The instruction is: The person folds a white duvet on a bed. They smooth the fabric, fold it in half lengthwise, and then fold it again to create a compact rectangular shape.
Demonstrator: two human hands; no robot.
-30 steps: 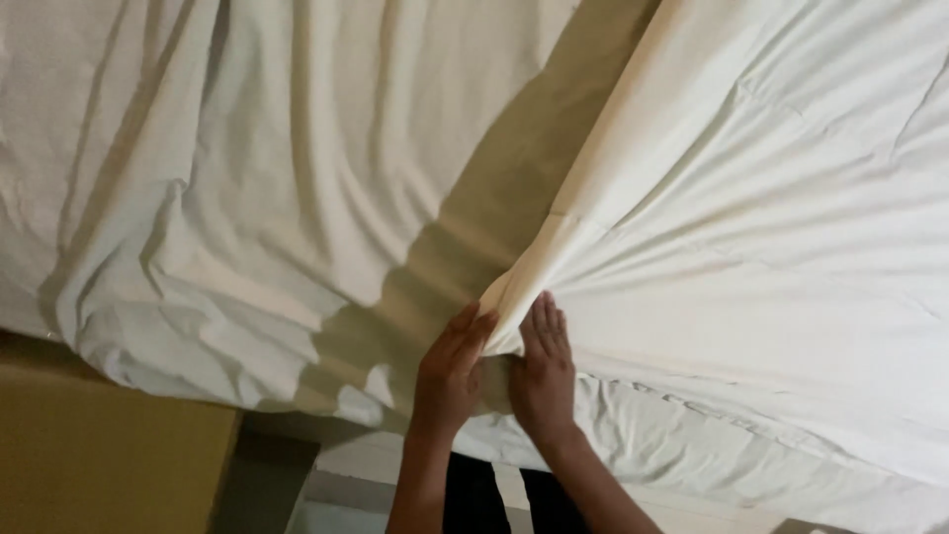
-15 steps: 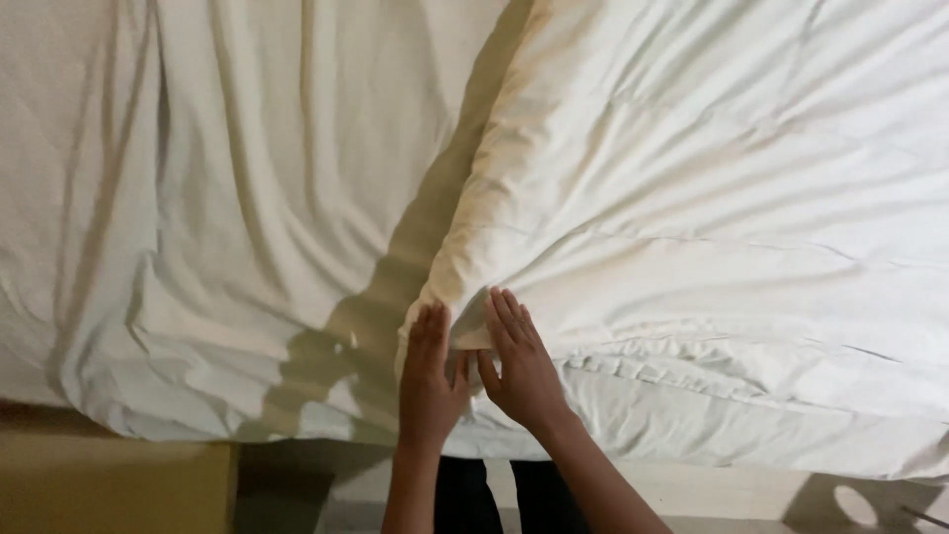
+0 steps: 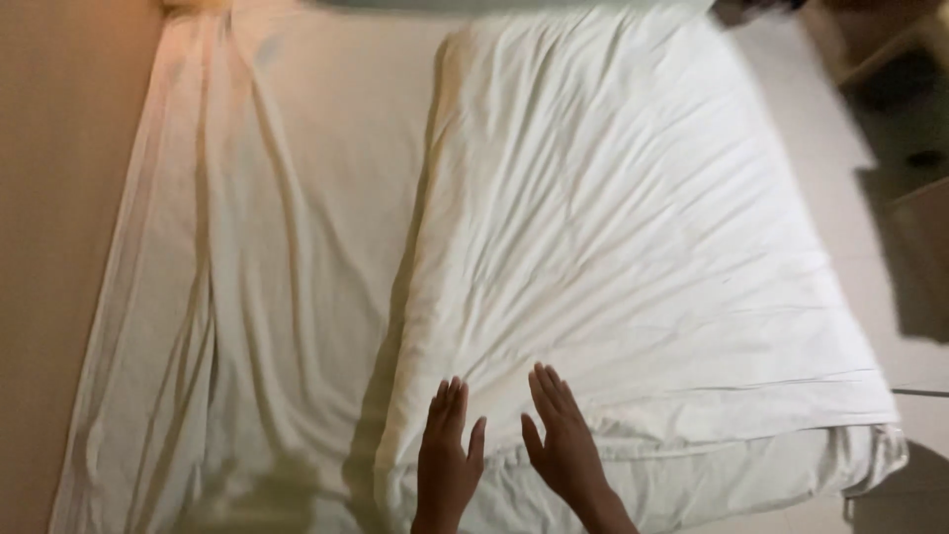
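Note:
A white duvet (image 3: 633, 247) lies spread over the right part of a bed, wrinkled, with its left edge running down the middle. Under it a white sheet (image 3: 287, 257) covers the left part of the mattress in long folds. My left hand (image 3: 447, 457) rests flat on the duvet's near left corner, fingers apart and holding nothing. My right hand (image 3: 563, 440) lies flat beside it on the duvet's near edge, fingers spread, also holding nothing.
A beige wall or floor strip (image 3: 59, 247) runs along the bed's left side. Pale floor (image 3: 840, 138) lies to the right, with dark furniture (image 3: 919, 257) at the right edge. The sheet hangs loose at the near right corner (image 3: 875, 460).
Both hands were gripping a bunched duvet edge; now they have let go and lie flat on it. The duvet is spread out, and the view takes in the whole bed.

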